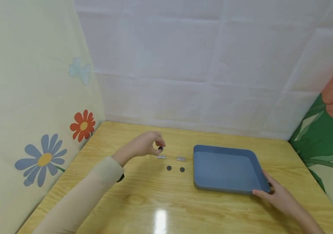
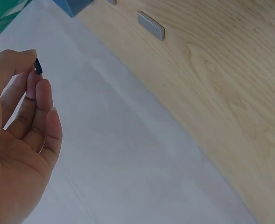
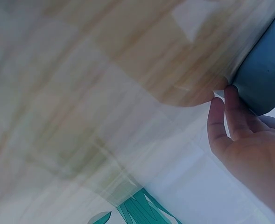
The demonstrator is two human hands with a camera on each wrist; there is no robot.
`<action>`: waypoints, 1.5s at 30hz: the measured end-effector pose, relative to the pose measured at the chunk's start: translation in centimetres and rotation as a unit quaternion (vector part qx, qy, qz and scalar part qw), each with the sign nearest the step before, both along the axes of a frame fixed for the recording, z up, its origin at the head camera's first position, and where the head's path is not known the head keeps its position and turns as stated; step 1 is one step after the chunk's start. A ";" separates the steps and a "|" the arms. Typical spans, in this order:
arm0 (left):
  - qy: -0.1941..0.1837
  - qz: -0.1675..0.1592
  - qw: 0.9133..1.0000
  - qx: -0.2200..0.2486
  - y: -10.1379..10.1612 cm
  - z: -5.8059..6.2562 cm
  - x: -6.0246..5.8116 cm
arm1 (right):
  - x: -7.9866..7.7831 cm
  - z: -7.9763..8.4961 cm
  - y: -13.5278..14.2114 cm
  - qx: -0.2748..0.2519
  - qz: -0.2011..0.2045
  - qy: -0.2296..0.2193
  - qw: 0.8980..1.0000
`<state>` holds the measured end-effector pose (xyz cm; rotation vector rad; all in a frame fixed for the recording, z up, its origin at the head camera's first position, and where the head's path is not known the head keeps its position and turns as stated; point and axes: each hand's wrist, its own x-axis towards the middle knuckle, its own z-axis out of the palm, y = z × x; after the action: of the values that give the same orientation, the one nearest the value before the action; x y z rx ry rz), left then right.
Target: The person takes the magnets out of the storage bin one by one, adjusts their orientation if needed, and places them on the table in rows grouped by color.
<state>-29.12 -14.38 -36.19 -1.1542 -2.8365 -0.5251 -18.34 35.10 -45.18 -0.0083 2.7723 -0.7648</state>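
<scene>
Between thumb and fingertip, my left hand [image 1: 146,143] pinches a small dark disc [image 1: 160,149], above the table. The left wrist view shows the same disc [image 2: 38,66] edge-on, the other fingers loosely curled. Just below that hand lies a small silvery bar [image 1: 161,157], and a second silvery bar [image 1: 181,159] is to its right. Two dark discs [image 1: 182,169] lie side by side nearer me. My right hand [image 1: 280,196] grips the near right corner of a blue-grey tray [image 1: 225,172], thumb at the front rim and fingers along the right side.
The wooden table [image 1: 143,204] runs back to a white cloth [image 1: 166,65]. A flower-printed sheet [image 1: 45,159] hangs on the left, and another with large green leaves [image 1: 321,136] on the right. A dark band [image 1: 121,178] shows at the left wrist.
</scene>
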 end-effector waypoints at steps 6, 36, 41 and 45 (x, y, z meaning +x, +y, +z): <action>-0.001 -0.003 1.000 0.002 -0.6 -0.9 0.0 | 0.1 0.1 0.1 0.000 0.003 -0.001 1.000; -0.137 0.027 0.990 -0.002 -1.5 -7.5 -0.6 | -0.1 0.2 0.1 -0.021 -0.007 -0.015 1.000; -0.137 0.025 0.990 -0.013 -1.3 -7.7 -0.5 | 0.1 0.3 0.0 -0.011 -0.004 -0.008 1.000; -0.141 0.028 0.989 -0.013 -1.2 -7.6 -0.4 | 0.0 0.3 -0.1 -0.006 -0.001 -0.002 1.000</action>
<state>-29.52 -15.59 -43.82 -1.0774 -3.1101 -0.7037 -18.30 35.00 -44.93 -0.0075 2.7646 -0.7813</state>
